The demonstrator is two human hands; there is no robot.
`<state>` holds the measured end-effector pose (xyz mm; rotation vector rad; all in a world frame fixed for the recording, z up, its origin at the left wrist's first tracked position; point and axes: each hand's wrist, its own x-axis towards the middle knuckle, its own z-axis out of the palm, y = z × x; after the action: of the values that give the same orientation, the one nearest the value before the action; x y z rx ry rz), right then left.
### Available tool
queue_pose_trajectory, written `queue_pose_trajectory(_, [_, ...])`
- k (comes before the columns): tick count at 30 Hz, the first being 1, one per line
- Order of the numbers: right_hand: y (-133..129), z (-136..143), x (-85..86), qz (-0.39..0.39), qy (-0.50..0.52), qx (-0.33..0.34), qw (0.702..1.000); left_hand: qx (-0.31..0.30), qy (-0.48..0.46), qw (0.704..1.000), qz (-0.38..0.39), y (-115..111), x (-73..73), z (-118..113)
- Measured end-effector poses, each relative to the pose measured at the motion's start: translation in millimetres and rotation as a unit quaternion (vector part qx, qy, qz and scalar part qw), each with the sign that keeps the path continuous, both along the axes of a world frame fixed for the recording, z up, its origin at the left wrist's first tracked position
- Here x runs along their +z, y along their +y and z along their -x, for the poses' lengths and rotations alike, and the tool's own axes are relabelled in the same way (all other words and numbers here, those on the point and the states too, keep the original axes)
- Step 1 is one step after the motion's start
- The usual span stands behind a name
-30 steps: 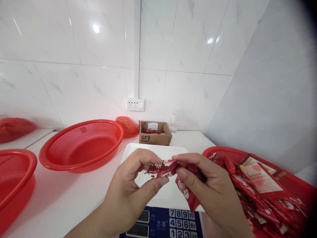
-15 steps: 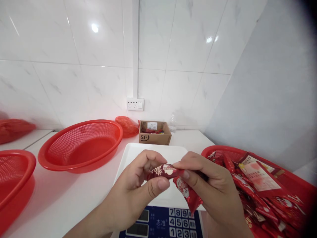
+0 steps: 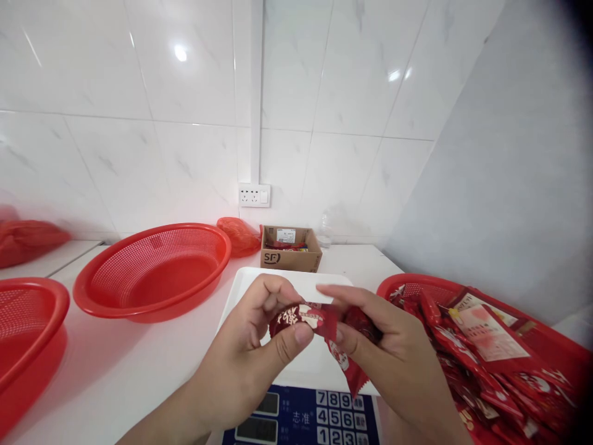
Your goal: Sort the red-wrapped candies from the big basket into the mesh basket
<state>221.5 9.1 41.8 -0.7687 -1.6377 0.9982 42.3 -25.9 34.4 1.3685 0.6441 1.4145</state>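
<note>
A small red snack packet (image 3: 309, 316) with pale lettering is pinched between the thumb and fingers of my left hand (image 3: 245, 355). My right hand (image 3: 401, 358) grips a second red packet (image 3: 348, 369), which hangs down below its thumb. Inside the curl of the right fingers shows a shiny dark red packet (image 3: 361, 322), partly covered by them. The right index finger is raised and stretched to the left. Beneath both hands lies the white pan (image 3: 296, 376) of a scale, above its blue keypad panel (image 3: 301, 420).
On the right stands a red basket (image 3: 393, 279) heaped with red packets (image 3: 486, 364). Two red sieve baskets, one large (image 3: 152, 303) and one cut off (image 3: 44, 290), are at left. A cardboard box (image 3: 291, 261) and a red plastic bag (image 3: 238, 235) sit by the tiled wall.
My right index finger has lifted off the left-hand packet, uncovering more of its right end and the dark red packet in the right hand. The view has shifted slightly.
</note>
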Motion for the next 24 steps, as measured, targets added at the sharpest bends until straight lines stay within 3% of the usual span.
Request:
queue_pose_trajectory(2, [-0.2, 2.4, 0.1, 0.098, 0.000, 0.016, 0.995, 0.040, 0.004, 0.999, -0.015, -0.2, -0.3, -2.9])
queue_pose_trajectory(4, [0.9, 6.2, -0.6, 0.138, 0.013, 0.070, 0.988, 0.071, 0.003, 0.997, -0.015, -0.7, -0.4, -5.8])
queue_pose_trajectory(7, [1.8, 12.5, -1.8, 0.131, 0.063, 0.120, 0.982, 0.109, 0.017, 0.994, -0.027, -3.1, -0.8, -8.0])
queue_pose_trajectory(11, [-2.8, 16.4, 0.3, 0.153, 0.112, 0.084, 0.978, 0.138, 0.059, 0.986, -0.073, -7.1, -2.4, -6.2])
queue_pose_trajectory(18, [-9.5, 14.8, 0.4, 0.150, 0.123, 0.039, 0.980, 0.114, 0.054, 0.988, -0.089, -7.7, -3.0, -3.8])
queue_pose_trajectory(24, [2.8, 4.8, -1.2, 0.085, 0.021, 0.055, 0.995, 0.138, 0.084, 0.984, -0.081, -2.9, -2.2, -2.7])
